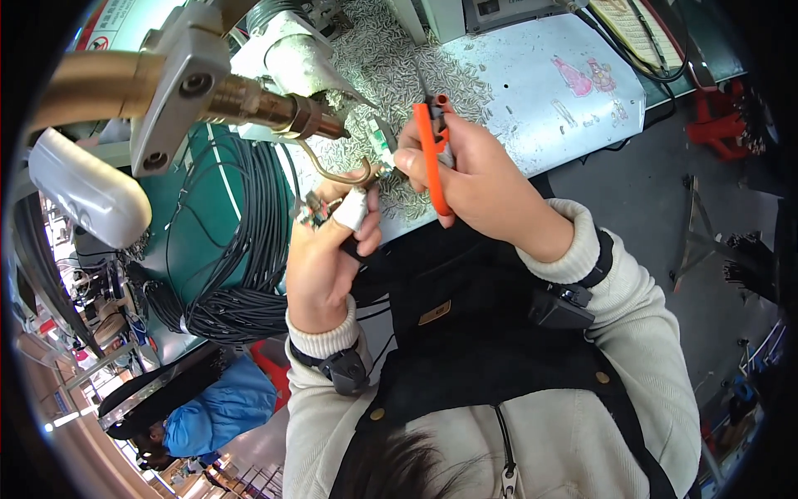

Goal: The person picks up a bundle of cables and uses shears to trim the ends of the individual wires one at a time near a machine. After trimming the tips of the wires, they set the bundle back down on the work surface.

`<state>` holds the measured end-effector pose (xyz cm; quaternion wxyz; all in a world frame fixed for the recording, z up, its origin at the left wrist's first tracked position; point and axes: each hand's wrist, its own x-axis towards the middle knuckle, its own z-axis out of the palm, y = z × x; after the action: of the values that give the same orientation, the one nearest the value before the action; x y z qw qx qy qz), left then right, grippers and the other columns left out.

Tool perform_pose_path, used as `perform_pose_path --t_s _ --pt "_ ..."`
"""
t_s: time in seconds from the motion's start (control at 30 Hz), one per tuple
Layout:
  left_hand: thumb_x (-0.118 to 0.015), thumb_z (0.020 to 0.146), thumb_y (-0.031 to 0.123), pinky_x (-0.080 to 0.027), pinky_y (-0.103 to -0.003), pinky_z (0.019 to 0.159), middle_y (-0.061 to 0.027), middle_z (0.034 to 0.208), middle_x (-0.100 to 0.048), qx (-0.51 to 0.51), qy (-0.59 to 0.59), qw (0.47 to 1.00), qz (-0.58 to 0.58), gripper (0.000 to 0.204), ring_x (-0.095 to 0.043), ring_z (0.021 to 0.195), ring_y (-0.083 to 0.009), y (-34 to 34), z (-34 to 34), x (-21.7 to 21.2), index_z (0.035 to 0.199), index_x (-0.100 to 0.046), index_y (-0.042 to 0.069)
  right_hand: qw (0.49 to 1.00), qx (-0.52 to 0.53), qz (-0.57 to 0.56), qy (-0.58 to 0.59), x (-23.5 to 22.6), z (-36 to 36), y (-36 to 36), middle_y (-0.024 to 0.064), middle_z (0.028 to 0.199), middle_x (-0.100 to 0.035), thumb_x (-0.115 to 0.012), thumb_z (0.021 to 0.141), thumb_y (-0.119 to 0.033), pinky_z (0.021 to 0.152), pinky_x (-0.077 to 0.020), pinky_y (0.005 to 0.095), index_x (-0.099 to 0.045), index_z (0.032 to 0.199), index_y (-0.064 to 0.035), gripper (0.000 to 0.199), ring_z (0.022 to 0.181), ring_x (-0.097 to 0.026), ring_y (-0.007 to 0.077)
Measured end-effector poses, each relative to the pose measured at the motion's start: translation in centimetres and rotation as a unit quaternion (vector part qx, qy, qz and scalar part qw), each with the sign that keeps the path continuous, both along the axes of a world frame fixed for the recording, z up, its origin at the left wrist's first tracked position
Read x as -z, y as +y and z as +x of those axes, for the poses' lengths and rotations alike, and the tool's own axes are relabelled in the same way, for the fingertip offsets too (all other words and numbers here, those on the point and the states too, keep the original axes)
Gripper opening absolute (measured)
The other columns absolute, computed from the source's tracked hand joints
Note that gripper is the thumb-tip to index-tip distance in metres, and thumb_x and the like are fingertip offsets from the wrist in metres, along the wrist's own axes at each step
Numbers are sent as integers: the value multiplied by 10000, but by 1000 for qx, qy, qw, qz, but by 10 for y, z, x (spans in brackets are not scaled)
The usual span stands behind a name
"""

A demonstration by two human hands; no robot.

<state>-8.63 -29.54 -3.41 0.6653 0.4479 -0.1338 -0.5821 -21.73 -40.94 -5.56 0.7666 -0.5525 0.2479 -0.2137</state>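
Observation:
My left hand [337, 229], its thumb wrapped in white tape, is closed beside a bent copper-coloured tip [332, 173]. Small connector-like parts with red and dark bits [313, 210] show at its fingers. In my right hand [474, 170] lies an orange-handled hand tool [430, 158], perhaps cutters; its jaws are hard to make out. My right thumb and forefinger also pinch close to a small green and white piece [381, 137], and the fingertips of both hands nearly meet there. Whatever is between them is too small to name.
Brass-coloured nozzle-like equipment [249, 104] reaches in from the left above the bench. Countless short metal clippings [391, 50] cover the white board [540, 83]. A coil of black cable [241, 249] lies on the green mat. Behind, at lower left, sits a person in blue [220, 412].

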Motion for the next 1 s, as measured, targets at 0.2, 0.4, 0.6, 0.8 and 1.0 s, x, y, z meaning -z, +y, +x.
perform_pose_path --t_s 0.2,0.4,0.6,0.8,1.0 --pt "-469 839 27 -425 -235 720 -73 845 -581 -13 -338 940 39 177 -548 769 -123 16 -29 -7 970 -567 -42 880 159 -447 -9 -6 -10 16 50 653 -540 -616 755 -104 443 -394 240 -536 851 -34 143 474 -494 126" --pt "-471 820 -5 -413 -234 784 -60 892 -577 119 -329 937 -16 189 -550 823 -125 22 -36 -7 988 -556 -26 865 -18 -499 -42 -14 -20 21 74 687 -581 -653 680 -65 478 -427 256 -592 841 -56 173 515 -548 200" --pt "-508 774 -64 -423 -215 653 -54 925 -546 113 -335 931 90 237 -523 764 -110 23 -45 12 1005 -527 -14 905 -37 -423 -1 -10 -23 21 82 647 -565 -658 699 -97 478 -424 261 -591 829 -32 159 521 -551 173" --pt "-542 721 -115 -401 -202 546 -54 850 -541 -21 -323 944 71 306 -505 714 -91 30 -50 10 1005 -533 -2 931 50 -360 24 -10 -25 19 88 620 -557 -626 770 -149 421 -396 239 -560 782 19 181 455 -524 117" --pt "-577 712 -110 -390 -194 539 -38 800 -534 -31 -671 735 -90 255 -487 672 -84 32 -43 8 935 -535 5 974 -176 92 106 -19 -25 13 54 564 -540 -544 844 -243 331 -331 200 -522 746 11 273 323 -422 83"
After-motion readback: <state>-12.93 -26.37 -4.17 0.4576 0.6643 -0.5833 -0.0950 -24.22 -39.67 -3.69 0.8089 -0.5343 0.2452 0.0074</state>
